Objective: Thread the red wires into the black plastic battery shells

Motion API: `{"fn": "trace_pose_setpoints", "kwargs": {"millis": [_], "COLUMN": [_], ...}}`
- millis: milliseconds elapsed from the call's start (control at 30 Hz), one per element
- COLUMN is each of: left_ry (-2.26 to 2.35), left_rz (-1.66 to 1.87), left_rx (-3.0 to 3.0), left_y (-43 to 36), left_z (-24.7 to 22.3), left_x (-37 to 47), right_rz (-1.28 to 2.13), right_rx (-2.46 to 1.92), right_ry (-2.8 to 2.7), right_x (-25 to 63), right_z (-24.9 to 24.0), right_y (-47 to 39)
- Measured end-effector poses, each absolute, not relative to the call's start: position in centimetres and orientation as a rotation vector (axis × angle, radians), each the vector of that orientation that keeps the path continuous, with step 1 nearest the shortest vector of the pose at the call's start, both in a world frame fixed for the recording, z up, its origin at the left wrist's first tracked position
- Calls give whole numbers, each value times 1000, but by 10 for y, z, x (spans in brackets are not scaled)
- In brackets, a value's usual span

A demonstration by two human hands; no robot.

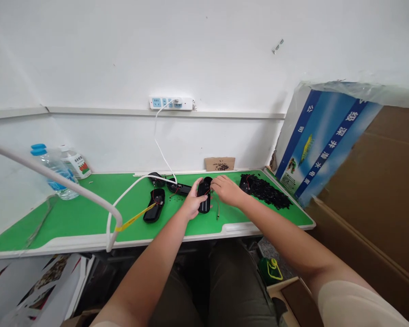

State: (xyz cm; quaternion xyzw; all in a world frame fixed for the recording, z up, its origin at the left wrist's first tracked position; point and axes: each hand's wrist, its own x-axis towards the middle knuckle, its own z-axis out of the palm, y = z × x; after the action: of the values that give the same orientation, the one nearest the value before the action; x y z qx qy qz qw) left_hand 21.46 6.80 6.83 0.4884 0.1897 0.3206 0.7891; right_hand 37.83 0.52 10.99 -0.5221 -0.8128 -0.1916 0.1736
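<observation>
The left hand (192, 203) is wrapped around the side of a small black plastic shell (204, 195) in the middle of the green table (71, 218). The right hand (227, 190) rests its curled fingers on the top end of the shell. It looks light and hard, a bit smooth. Thin red wires come out of it and could snap, so the safe place to hold is its long sides. Another black shell (154, 205) lies to the left. A pile of black parts (264, 190) sits to the right. Farther back stand the water bottles (54, 171).
</observation>
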Motion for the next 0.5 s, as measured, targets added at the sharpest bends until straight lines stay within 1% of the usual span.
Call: {"fn": "trace_pose_setpoints", "kwargs": {"millis": [100, 200, 367, 500], "left_ry": [389, 349, 332, 313], "left_rz": [686, 672, 685, 676], "left_rx": [1038, 1006, 985, 987], "left_y": [69, 71, 72, 72], "left_z": [68, 67, 66, 67], "left_x": [214, 213, 213, 212], "right_rz": [-377, -267, 236, 518], "right_rx": [-1503, -1536, -1647, -1521], "right_ry": [-2163, -1903, -1423, -1246], "right_x": [381, 380, 372, 366], "right_z": [105, 94, 72, 65], "right_y": [4, 2, 4, 9]}}
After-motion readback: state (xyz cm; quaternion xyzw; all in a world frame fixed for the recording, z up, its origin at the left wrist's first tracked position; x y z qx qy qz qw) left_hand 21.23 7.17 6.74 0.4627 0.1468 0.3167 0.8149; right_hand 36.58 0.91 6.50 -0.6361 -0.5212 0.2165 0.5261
